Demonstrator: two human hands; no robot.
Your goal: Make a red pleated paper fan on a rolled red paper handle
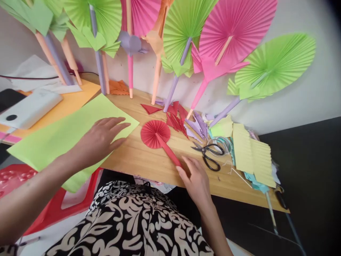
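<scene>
A small round red paper fan (155, 134) with a rolled handle lies on the wooden table. My right hand (195, 179) has its thumb and fingers about the lower end of that handle. My left hand (102, 137) reaches over a sheet of light green paper (64, 137), fingers stretched out and apart, with nothing in its grasp. Whether the palm touches the sheet, I cannot tell. Black-handled scissors (206, 152) lie partly spread, just beyond my right hand. Red paper scraps (177, 121) are strewn behind the fan.
Several large green and pink pleated fans (238, 28) lean on the wall at the back. Purple scraps (198, 126), a coil of string (225, 144) and pleated yellow paper (252, 154) crowd the right. A white power bank (30, 108) lies left, above a red stool (50, 208).
</scene>
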